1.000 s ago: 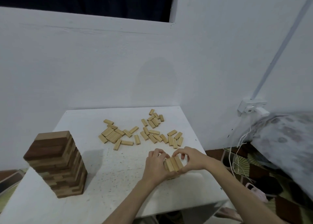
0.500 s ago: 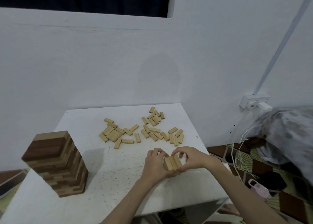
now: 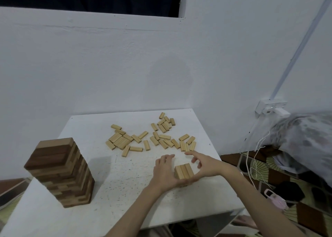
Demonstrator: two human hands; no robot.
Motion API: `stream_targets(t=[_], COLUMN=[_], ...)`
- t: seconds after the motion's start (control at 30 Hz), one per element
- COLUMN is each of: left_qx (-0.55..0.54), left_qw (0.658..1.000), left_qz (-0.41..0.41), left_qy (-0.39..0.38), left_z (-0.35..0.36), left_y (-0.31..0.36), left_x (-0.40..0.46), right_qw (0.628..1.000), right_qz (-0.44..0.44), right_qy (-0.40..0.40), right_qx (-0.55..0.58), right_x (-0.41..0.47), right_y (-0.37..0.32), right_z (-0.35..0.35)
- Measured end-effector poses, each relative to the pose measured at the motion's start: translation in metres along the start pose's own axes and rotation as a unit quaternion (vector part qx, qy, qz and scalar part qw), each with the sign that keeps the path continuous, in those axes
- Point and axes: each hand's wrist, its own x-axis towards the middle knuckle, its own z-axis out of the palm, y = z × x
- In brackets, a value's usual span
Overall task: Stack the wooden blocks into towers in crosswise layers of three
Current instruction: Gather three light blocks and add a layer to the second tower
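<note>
Over on the near left of the white table (image 3: 53,215): finished dark tower (image 3: 60,172), tall, crosswise layers, standing well apart from everything else. Looks done, so no need to touch it.

Further back, middle to right: loose pale blocks (image 3: 150,138) scattered flat in a messy spread, some lying side by side, some at odd angles. Plenty left to stack.

Near right, just this side of that scatter: small new stack (image 3: 184,171), three pale blocks side by side on top, long sides running near to far. Seems to be at least one more layer underneath, but mostly hidden by the hands, so can't say how many.

Left hand (image 3: 164,173) right against the left side of the stack, fingers straight-ish and relaxed, gripping nothing. Right hand (image 3: 206,165) just right of the stack, fingers spread and loosely bent, also holding nothing; thumb down near the stack's near right corner, can't tell if actually touching.

So, best guess: squaring-up of a fresh layer about finished, second tower barely started. Next move probably a reach to the far pile for three more blocks, then laying them across the current top, left to right instead of near to far. Worth going gently, since a low stack like that slides easily.
</note>
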Motion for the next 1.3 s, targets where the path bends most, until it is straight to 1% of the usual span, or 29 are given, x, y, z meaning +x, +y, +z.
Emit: stream_targets(t=[0.03, 0.07, 0.1, 0.13, 0.2, 0.23, 0.27, 0.3, 0.33, 0.4, 0.47, 0.6, 0.73, 0.8, 0.9, 0.97, 1.0, 1.03, 1.07, 1.1, 1.13, 1.17, 1.2, 1.23, 1.27, 1.3], left_qx=[-0.042, -0.108, -0.193, -0.28, -0.419, -0.48, -0.538, -0.575, -0.593, -0.619, -0.632, -0.646, -0.652, -0.664, -0.692, -0.696, -0.692, -0.676, -0.644, -0.593, -0.516, -0.415, -0.298, -0.186, -0.091, -0.007], left_qw=[0.999, 0.993, 0.977, 0.951, 0.875, 0.829, 0.781, 0.746, 0.729, 0.712, 0.706, 0.694, 0.681, 0.668, 0.637, 0.629, 0.633, 0.651, 0.687, 0.739, 0.804, 0.873, 0.931, 0.969, 0.985, 0.989], left_qz=[-0.024, -0.053, -0.085, -0.126, -0.238, -0.287, -0.319, -0.335, -0.34, -0.327, -0.314, -0.311, -0.324, -0.327, -0.326, -0.327, -0.33, -0.331, -0.326, -0.312, -0.288, -0.249, -0.196, -0.138, -0.096, -0.072], left_qy=[-0.002, 0.007, 0.027, 0.045, 0.043, 0.021, 0.0, -0.012, -0.021, -0.044, -0.063, -0.069, -0.077, -0.082, -0.095, -0.108, -0.106, -0.096, -0.082, -0.069, -0.062, -0.064, -0.074, -0.091, -0.112, -0.127], left_z=[-0.003, -0.006, -0.009, -0.011, -0.013, -0.012, -0.015, -0.019, -0.024, -0.031, -0.039, -0.053, -0.058, -0.06, -0.063, -0.062, -0.061, -0.06, -0.059, -0.058, -0.058, -0.059, -0.059, -0.058, -0.056, -0.055], left_y=[0.002, 0.003, 0.006, 0.009, 0.016, 0.019, 0.022, 0.026, 0.031, 0.039, 0.051, 0.068, 0.078, 0.082, 0.086, 0.083, 0.08, 0.076, 0.07, 0.063, 0.056, 0.047, 0.038, 0.031, 0.026, 0.024], left_x=[0.0, 0.0, -0.001, -0.001, 0.0, 0.0, -0.001, -0.003, -0.005, -0.009, -0.013, -0.022, -0.025, -0.027, -0.027, -0.026, -0.025, -0.022, -0.018, -0.012, -0.007, -0.002, 0.002, 0.004, 0.005, 0.003], right_qw=[1.0, 0.999, 0.996, 0.993, 0.981, 0.973, 0.963, 0.952, 0.941, 0.923, 0.916, 0.921, 0.922, 0.918, 0.916, 0.919, 0.92, 0.924, 0.929, 0.934, 0.943, 0.956, 0.973, 0.988, 0.997, 0.998], right_qz=[0.011, 0.02, 0.026, 0.035, 0.064, 0.086, 0.107, 0.122, 0.13, 0.134, 0.139, 0.152, 0.138, 0.131, 0.121, 0.117, 0.123, 0.132, 0.145, 0.155, 0.154, 0.139, 0.117, 0.088, 0.058, 0.039], right_qy=[0.008, 0.022, 0.038, 0.053, 0.07, 0.067, 0.056, 0.043, 0.034, 0.03, 0.033, 0.026, 0.007, 0.007, 0.025, 0.023, 0.018, 0.015, 0.021, 0.033, 0.044, 0.053, 0.055, 0.05, 0.037, 0.023], right_qx=[0.017, 0.042, 0.072, 0.104, 0.167, 0.201, 0.24, 0.278, 0.312, 0.36, 0.376, 0.358, 0.363, 0.375, 0.382, 0.377, 0.371, 0.358, 0.339, 0.32, 0.292, 0.252, 0.192, 0.119, 0.037, -0.041], right_x=[-0.001, -0.002, -0.002, -0.002, -0.003, -0.003, -0.003, -0.004, -0.004, -0.005, -0.005, -0.002, 0.002, -0.002, -0.005, -0.006, -0.006, -0.004, -0.003, -0.003, -0.004, -0.006, -0.009, -0.009, -0.01, -0.009], right_y=[-0.001, -0.001, -0.002, -0.002, -0.005, -0.008, -0.01, -0.013, -0.016, -0.022, -0.027, -0.034, -0.037, -0.042, -0.045, -0.046, -0.044, -0.042, -0.039, -0.039, -0.039, -0.039, -0.037, -0.035, -0.033, -0.032], right_z=[-0.003, -0.005, -0.006, -0.006, -0.001, 0.001, 0.004, 0.007, 0.009, 0.011, 0.013, 0.015, 0.018, 0.018, 0.017, 0.015, 0.015, 0.013, 0.01, 0.004, -0.001, -0.007, -0.014, -0.02, -0.023, -0.024])
